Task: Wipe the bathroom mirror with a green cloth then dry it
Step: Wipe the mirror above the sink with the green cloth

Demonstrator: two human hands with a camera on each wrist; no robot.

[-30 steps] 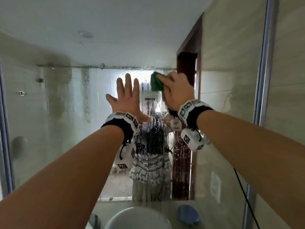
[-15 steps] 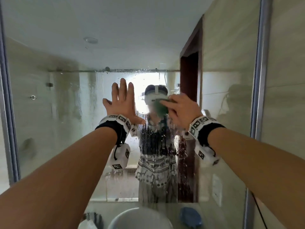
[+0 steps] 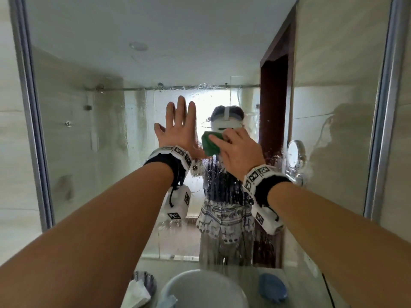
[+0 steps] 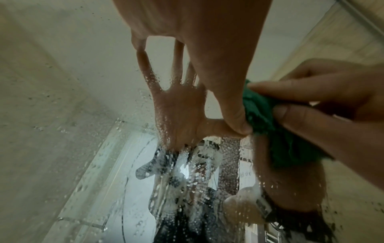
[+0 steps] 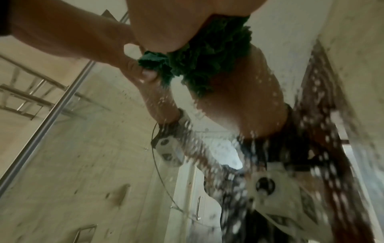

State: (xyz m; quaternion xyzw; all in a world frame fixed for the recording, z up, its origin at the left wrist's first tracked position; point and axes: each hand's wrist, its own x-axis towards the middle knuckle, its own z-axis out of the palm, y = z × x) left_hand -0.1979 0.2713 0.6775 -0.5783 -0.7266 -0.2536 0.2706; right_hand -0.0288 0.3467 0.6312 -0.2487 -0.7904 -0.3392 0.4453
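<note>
Both hands meet the mirror (image 3: pixel 100 152): my left hand (image 3: pixel 180 132) lies flat, fingers spread, seemingly bracing me, while at its three o'clock my right hand (image 3: pixel 239 152) clamps the bunched green cloth (image 3: pixel 210 144) against wet glass to wipe.

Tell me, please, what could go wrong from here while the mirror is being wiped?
The flat left hand rests on the wet glass of the bathroom mirror, so it may leave prints or slip. The bunched green cloth, gripped by the right hand, covers little glass and may only smear the droplets.
</note>
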